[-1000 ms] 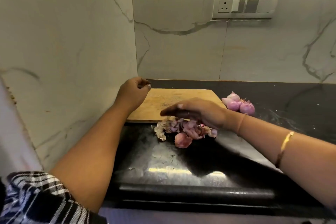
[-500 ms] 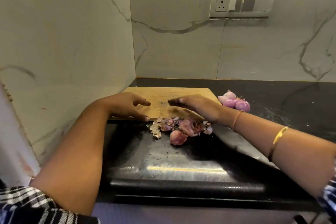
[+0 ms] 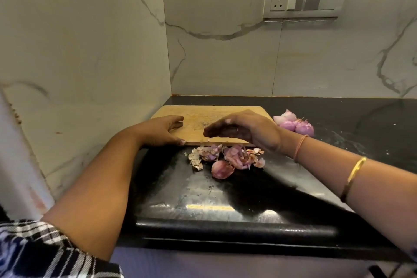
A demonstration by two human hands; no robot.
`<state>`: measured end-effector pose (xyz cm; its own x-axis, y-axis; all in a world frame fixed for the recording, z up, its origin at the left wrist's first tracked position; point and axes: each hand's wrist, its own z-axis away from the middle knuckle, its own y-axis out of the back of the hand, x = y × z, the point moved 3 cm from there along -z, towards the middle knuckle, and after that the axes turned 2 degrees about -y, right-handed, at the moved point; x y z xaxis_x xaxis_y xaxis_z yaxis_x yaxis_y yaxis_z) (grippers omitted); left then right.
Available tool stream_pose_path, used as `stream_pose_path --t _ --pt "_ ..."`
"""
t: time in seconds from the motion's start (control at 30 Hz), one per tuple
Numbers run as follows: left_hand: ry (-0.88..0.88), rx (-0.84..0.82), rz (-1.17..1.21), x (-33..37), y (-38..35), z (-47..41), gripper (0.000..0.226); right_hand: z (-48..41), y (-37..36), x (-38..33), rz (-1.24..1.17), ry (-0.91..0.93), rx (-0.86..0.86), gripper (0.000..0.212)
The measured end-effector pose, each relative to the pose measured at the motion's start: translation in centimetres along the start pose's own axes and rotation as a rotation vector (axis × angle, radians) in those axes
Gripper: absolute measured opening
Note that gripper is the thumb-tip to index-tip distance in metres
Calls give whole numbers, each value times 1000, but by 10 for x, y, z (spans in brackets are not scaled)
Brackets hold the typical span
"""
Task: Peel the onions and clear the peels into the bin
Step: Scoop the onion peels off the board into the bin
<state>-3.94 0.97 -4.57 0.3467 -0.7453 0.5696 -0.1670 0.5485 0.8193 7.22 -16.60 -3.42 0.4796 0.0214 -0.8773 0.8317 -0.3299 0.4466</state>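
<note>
Left hand (image 3: 161, 130) is laid flat on the near left corner of the cutting board (image 3: 214, 113), fingers straight, thumb at the front edge; nothing is gripped. Right hand (image 3: 246, 130) is held palm-down over the board's front edge, fingers extended, nothing held. Peels (image 3: 237, 158) are heaped on the black counter (image 3: 203, 194), touching the board's front edge.

Step judged: scraps swept off the board onto the heap. The board should be pinned by the left hand and the sweep made with flat fingers toward the heap, so flakes aren't scattered. The loose onion (image 3: 221, 169) at the heap's front should be set aside before scooping. No bin is seen.

Counts: one board, one heap, one loose onion. Three peeled onions (image 3: 293, 123) are made out right of the board, possibly more hidden.
</note>
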Motion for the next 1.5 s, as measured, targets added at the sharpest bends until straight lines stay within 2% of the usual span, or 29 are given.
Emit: stream_pose_path --t 0.07,0.2,0.27,0.4,0.53,0.7,0.8,0.87,0.93,1.0,1.07,1.13,1.2,1.43,1.5 --pt "-6 14 -3 1 0 -2 75 5 2 -2 -1 8 -3 32" --pt "-24 60 -61 4 -2 -1 69 8 -5 8 354 -36 -31 45" --pt "-53 119 -101 8 -1 2 63 11 -12 13 401 -68 -43 42" --pt "-213 274 -104 27 -5 15 49 18 -8 0 302 -16 62 37" --pt "-187 51 -130 37 -27 20 51 22 7 1 306 -37 149 38" --pt "-224 -67 -83 43 -35 38 51 38 0 9 373 -166 24 42" --pt "-227 16 47 41 -32 46 51 39 -5 13 89 -164 -48 42" --pt "-231 135 171 40 -28 48 51 41 -3 7 -106 -128 10 40" --pt "-257 238 259 41 -25 48 49 41 5 4 -145 -109 101 42" --pt "-273 268 325 43 -25 46 46 42 12 7 -148 -132 149 42" --pt "-258 216 311 46 -30 45 40 44 11 11 -103 -191 143 38" --pt "-222 124 209 50 -37 42 36 45 9 17 197 -196 111 34" --pt "-207 75 113 54 -43 40 37 43 1 15 418 -178 66 39" --pt "-185 87 248 55 -48 36 42 26 -19 8 310 -167 88 43" --pt "-168 100 287 49 -46 35 42 26 -17 12 183 -192 97 47"
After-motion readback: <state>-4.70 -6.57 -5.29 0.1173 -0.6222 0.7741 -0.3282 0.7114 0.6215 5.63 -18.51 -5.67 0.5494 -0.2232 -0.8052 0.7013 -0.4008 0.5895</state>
